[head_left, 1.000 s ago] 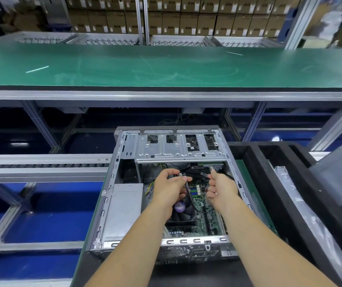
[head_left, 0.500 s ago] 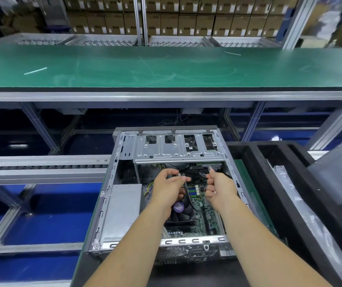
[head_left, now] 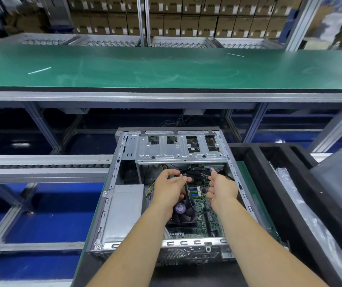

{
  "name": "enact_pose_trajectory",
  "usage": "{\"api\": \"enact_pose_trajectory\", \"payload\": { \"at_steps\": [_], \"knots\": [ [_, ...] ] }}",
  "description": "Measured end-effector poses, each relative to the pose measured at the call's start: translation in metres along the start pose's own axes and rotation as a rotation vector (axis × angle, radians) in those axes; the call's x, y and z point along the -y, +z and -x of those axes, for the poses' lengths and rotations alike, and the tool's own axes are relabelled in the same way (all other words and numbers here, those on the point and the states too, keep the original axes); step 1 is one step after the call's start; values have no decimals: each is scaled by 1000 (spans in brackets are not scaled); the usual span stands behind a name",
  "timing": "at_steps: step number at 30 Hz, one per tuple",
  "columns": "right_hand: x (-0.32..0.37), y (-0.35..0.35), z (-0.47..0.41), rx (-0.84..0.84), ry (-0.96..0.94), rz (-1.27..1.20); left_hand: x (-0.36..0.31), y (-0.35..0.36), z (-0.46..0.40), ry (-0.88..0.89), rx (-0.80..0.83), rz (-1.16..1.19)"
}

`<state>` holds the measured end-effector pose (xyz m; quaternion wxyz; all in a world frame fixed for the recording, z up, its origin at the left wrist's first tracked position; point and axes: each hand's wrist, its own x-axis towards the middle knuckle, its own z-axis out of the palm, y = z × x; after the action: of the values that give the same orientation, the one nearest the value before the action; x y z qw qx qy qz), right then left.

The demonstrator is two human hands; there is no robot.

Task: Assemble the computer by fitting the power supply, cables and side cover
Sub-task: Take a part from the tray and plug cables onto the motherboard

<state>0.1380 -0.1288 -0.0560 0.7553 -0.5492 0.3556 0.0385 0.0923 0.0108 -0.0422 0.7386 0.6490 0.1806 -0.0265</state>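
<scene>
Hands (head_left: 171, 188) (head_left: 223, 186) pinch cables (head_left: 187, 196) inside open case (head_left: 112, 204).

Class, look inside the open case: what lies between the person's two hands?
In the head view, a thin black cable hangs from the left hand; behind it the motherboard shows, left of the right hand.

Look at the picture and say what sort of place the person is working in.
Most likely a computer assembly line in a factory. An open computer case sits before the person, a long green conveyor belt runs past behind it, and stacked cardboard boxes fill the back.
</scene>
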Motion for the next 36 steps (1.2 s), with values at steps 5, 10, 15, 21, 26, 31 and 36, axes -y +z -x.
{"api": "enact_pose_trajectory", "payload": {
  "at_steps": [5, 10, 15, 21, 26, 31, 36],
  "knots": [
    [-1, 3, 1, -25, 12, -40, -2, 1, 0, 7, -10, 2],
    [-2, 8, 2, -63, -1, -78, -3, 1, 1, 13, -19, -6],
    [-2, 6, 0, -31, 1, -61, -3, 2, 1, 33, -21, -18],
    [0, 4, 0, -47, 1, 30, -2, 1, 2, 54, -19, -49],
    [2, 5, 7, -21, 26, -62, -2, 1, 1, 63, -24, -46],
    [2, -5, 12, 181, 290, -246, 1, -1, 1, 65, -22, -50],
    [3, -16, 13, 255, 326, -245, 4, -1, -1, 46, -23, -71]
  ]
}}
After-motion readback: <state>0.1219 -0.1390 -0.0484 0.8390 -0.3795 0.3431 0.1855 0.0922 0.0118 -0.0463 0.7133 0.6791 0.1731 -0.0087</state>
